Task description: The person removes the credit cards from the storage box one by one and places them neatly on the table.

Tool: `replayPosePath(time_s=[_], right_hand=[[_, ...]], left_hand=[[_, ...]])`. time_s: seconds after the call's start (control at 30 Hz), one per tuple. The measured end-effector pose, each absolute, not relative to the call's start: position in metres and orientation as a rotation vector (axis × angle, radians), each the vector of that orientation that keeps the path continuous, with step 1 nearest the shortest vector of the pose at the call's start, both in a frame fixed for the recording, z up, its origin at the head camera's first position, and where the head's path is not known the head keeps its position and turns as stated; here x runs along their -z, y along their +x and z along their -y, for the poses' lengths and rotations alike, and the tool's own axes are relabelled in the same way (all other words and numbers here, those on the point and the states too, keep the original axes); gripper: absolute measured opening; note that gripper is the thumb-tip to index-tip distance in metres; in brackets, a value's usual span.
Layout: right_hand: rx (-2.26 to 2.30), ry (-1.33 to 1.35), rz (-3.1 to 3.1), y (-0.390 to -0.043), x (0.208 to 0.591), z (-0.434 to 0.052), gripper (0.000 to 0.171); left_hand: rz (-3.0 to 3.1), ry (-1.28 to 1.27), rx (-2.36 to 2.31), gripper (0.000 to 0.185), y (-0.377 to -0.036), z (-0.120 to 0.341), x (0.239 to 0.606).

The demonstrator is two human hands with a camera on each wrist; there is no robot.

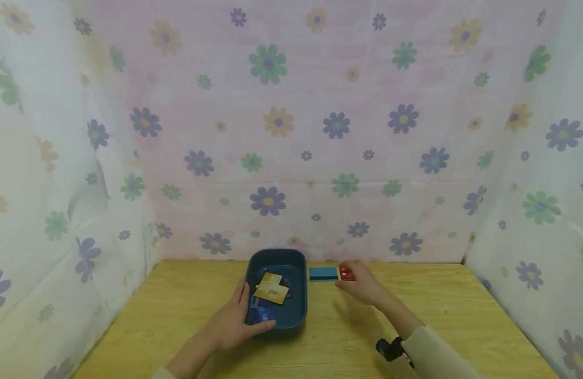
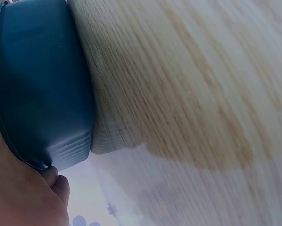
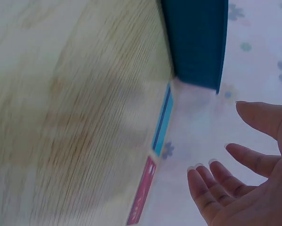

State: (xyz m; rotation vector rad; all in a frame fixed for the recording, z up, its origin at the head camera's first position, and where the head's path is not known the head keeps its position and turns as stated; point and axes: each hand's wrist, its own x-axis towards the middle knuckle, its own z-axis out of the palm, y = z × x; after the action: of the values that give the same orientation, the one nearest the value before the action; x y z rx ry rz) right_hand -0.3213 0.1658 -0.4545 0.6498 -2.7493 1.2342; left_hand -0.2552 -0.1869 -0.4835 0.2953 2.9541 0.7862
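Observation:
A dark blue plastic bin (image 1: 298, 316) stands on the table with two gold cards (image 1: 272, 293) and blue cards (image 1: 265, 314) inside. My left hand (image 1: 229, 321) grips the bin's left side, its thumb over the near rim and its fingers along the outer wall. To the right of the bin lies a light blue card (image 1: 323, 273) with a dark stripe, and a red card (image 3: 142, 189) lies end to end with it. Over the red card is my right hand (image 1: 364, 284); the right wrist view shows its fingers spread apart, holding nothing.
The wooden table (image 1: 443, 316) meets a flower-printed cloth (image 1: 291, 158) at its back edge, with more cloth at both sides. A black device (image 1: 389, 348) sits at my right wrist.

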Motion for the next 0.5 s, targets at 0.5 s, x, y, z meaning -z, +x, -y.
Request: replayPosePath(time_s=[0.5], right_hand=[[-1.341,0.822,2.721,-0.296,0.448,-0.130,0.044]], left_hand=[[-2.968,0.323,-0.820,0.127,-0.254,0.186,0.483]])
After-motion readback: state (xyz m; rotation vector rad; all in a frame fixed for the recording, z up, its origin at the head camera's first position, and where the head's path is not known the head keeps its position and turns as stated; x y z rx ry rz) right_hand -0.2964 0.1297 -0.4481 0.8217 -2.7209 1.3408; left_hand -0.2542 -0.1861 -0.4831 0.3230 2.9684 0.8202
